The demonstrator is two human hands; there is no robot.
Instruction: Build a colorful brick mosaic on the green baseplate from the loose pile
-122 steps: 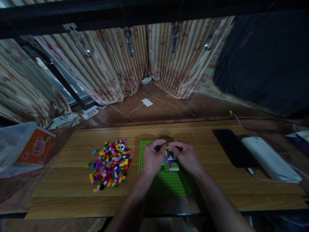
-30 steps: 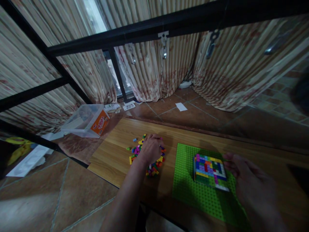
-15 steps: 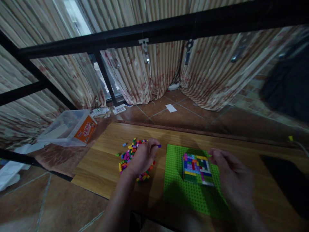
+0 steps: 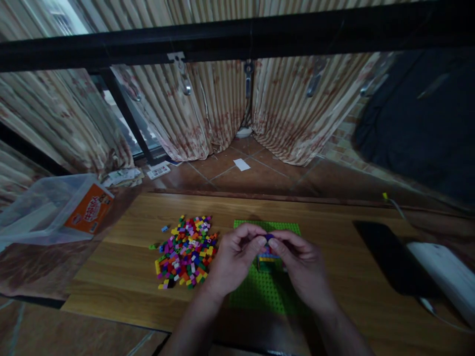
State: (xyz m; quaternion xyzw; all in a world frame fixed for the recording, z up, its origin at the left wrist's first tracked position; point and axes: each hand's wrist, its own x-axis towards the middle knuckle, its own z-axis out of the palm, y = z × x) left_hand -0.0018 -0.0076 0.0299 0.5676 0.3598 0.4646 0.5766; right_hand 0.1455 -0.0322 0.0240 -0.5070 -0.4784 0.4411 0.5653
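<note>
My left hand (image 4: 235,254) and my right hand (image 4: 302,262) meet over the green baseplate (image 4: 256,299), thumbs and fingers pinched together. Between their fingertips shows a small dark purple toy brick (image 4: 268,237), gripped from both sides. Below the fingers, a block built of multicoloured bricks (image 4: 267,263) sits on the baseplate, mostly hidden by my hands. Whether the held brick touches that block I cannot tell. To the left of my left hand, a pile of loose coloured bricks (image 4: 187,252) is spread on the wooden table.
A clear plastic box (image 4: 44,212) with an orange label stands on the floor to the left. On the wooden table (image 4: 118,262), a black flat object (image 4: 393,257) and a white device (image 4: 441,272) with a cable lie at the right. A black metal bar (image 4: 215,42) crosses in front of curtains.
My left hand has moved right from beside the pile with the purple brick. My right hand has come in from the baseplate's right side to meet it. The view has turned right.
</note>
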